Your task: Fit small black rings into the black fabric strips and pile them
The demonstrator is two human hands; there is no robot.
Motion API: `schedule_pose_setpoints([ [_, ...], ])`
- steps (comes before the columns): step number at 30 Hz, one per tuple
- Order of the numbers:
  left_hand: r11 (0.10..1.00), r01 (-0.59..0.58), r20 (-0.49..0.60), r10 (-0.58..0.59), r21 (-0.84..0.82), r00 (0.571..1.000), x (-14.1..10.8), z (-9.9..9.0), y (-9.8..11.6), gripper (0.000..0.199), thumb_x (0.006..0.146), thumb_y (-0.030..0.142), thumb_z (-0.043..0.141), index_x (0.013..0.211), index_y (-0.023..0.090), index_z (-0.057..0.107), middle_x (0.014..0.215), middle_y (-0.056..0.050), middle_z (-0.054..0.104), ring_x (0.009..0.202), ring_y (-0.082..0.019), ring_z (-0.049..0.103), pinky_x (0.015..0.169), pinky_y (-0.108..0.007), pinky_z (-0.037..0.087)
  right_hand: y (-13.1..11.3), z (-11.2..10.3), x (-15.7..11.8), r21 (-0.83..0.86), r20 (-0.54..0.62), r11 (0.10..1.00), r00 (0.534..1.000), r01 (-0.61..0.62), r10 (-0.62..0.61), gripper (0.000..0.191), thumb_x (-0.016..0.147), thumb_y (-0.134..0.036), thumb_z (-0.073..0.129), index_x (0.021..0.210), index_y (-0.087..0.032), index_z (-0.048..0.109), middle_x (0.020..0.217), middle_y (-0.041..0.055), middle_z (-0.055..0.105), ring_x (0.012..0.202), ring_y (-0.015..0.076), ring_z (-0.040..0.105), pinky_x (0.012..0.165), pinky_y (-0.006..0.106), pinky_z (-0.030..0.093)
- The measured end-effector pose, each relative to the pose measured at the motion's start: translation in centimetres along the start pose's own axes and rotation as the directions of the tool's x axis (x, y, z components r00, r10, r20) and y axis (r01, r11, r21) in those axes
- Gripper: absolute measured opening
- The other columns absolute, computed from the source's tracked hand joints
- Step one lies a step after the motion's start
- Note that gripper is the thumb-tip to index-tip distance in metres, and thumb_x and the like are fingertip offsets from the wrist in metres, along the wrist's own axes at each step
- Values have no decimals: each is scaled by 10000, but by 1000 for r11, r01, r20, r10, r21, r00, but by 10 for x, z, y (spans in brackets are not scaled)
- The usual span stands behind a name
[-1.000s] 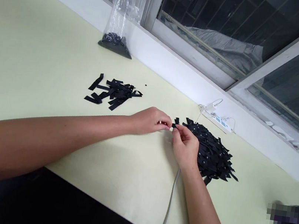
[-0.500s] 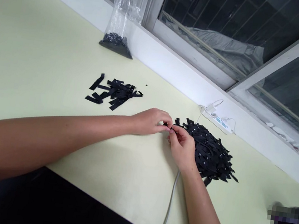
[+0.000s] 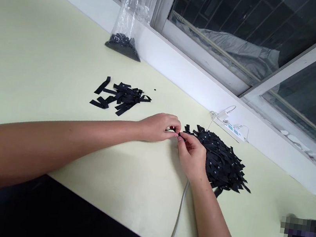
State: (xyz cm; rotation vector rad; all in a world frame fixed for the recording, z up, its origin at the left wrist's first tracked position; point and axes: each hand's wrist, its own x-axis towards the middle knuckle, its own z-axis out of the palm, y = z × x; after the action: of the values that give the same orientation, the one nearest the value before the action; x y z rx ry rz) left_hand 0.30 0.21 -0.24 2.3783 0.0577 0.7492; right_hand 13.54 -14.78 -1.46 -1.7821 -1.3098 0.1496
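Fingertips meet over one small black strip

Both hands come together just left of the large heap of black strips, low on the pale desk. The left hand reaches in from the left with thumb and forefinger pressed nearly shut; the right hand comes up from below with its fingers likewise pinched. Between the two sets of fingertips sits a small black strip, touching both, with neither hand clearly nearer. It lies right at the near-left edge of the heap, so the heap is to the right of the grip and partly behind the right hand.

Little of the strip shows: only a dark sliver between the fingertips, too small to tell its long axis or whether it is folded. Whether each hand truly grips it or only touches it cannot be settled. The right hand covers the heap's left flank.

Further left, well apart, lies a smaller scatter of strips. A clear bag with dark bits stands by the window sill. A grey cable runs under the right wrist off the desk edge, and a white power strip lies behind the heap.
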Motion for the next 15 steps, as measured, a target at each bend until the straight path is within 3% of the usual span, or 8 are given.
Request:
schedule_pose_setpoints([
  [7, 997, 75, 9, -75, -35, 997, -1, 0, 1, 59, 870, 223, 597, 917, 189, 605, 874, -11, 655, 773, -145, 572, 688, -283, 413, -5, -2, 0, -11, -1, 999, 999, 34, -34, 261, 893, -369, 584, 1020, -202, 739, 922, 65, 717, 711, 169, 625, 668, 304, 506],
  [15, 999, 51, 23, -51, -5, 998, -1, 3, 0, 91, 893, 200, 565, 963, 186, 622, 922, -27, 672, 826, -159, 590, 735, -297, 429, -8, -2, 0, -51, 1, 997, 998, 56, -56, 264, 900, -372, 564, 1004, -206, 741, 914, 63, 714, 704, 169, 613, 676, 307, 502],
])
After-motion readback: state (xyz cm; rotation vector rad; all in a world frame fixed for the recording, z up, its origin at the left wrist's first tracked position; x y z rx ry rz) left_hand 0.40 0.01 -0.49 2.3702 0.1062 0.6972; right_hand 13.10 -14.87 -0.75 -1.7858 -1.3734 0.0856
